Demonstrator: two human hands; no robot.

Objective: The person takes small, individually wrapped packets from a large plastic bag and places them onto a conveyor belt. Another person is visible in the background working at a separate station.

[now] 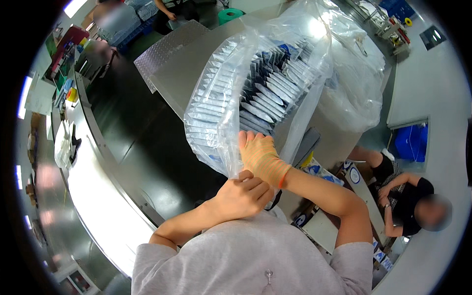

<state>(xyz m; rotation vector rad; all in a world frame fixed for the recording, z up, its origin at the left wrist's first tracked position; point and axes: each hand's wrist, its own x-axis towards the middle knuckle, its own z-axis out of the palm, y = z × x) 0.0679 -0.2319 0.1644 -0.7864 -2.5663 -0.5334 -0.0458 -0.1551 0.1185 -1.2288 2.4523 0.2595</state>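
A large clear plastic bag (pixel 226 103) lies on the metal table with its mouth toward me. Inside stand several rows of flat, silvery-white packets (pixel 265 104), packed close on their edges. My bare left hand (pixel 247 193) is closed on the gathered near edge of the plastic. Just beyond it, my right hand (pixel 263 157) wears an orange-and-green striped glove that leaves the fingertips bare. Its fingers are curled at the bag's near rim, against the plastic and close to the nearest packets. The palm side of both hands is hidden.
More crumpled clear plastic (pixel 356 78) lies to the right on the metal table (pixel 172 81). A green roll (pixel 230 16) stands at the far edge. A long white counter (pixel 98 196) curves along the left. A seated person (pixel 408 196) is at the right, near a blue bin (pixel 412 142).
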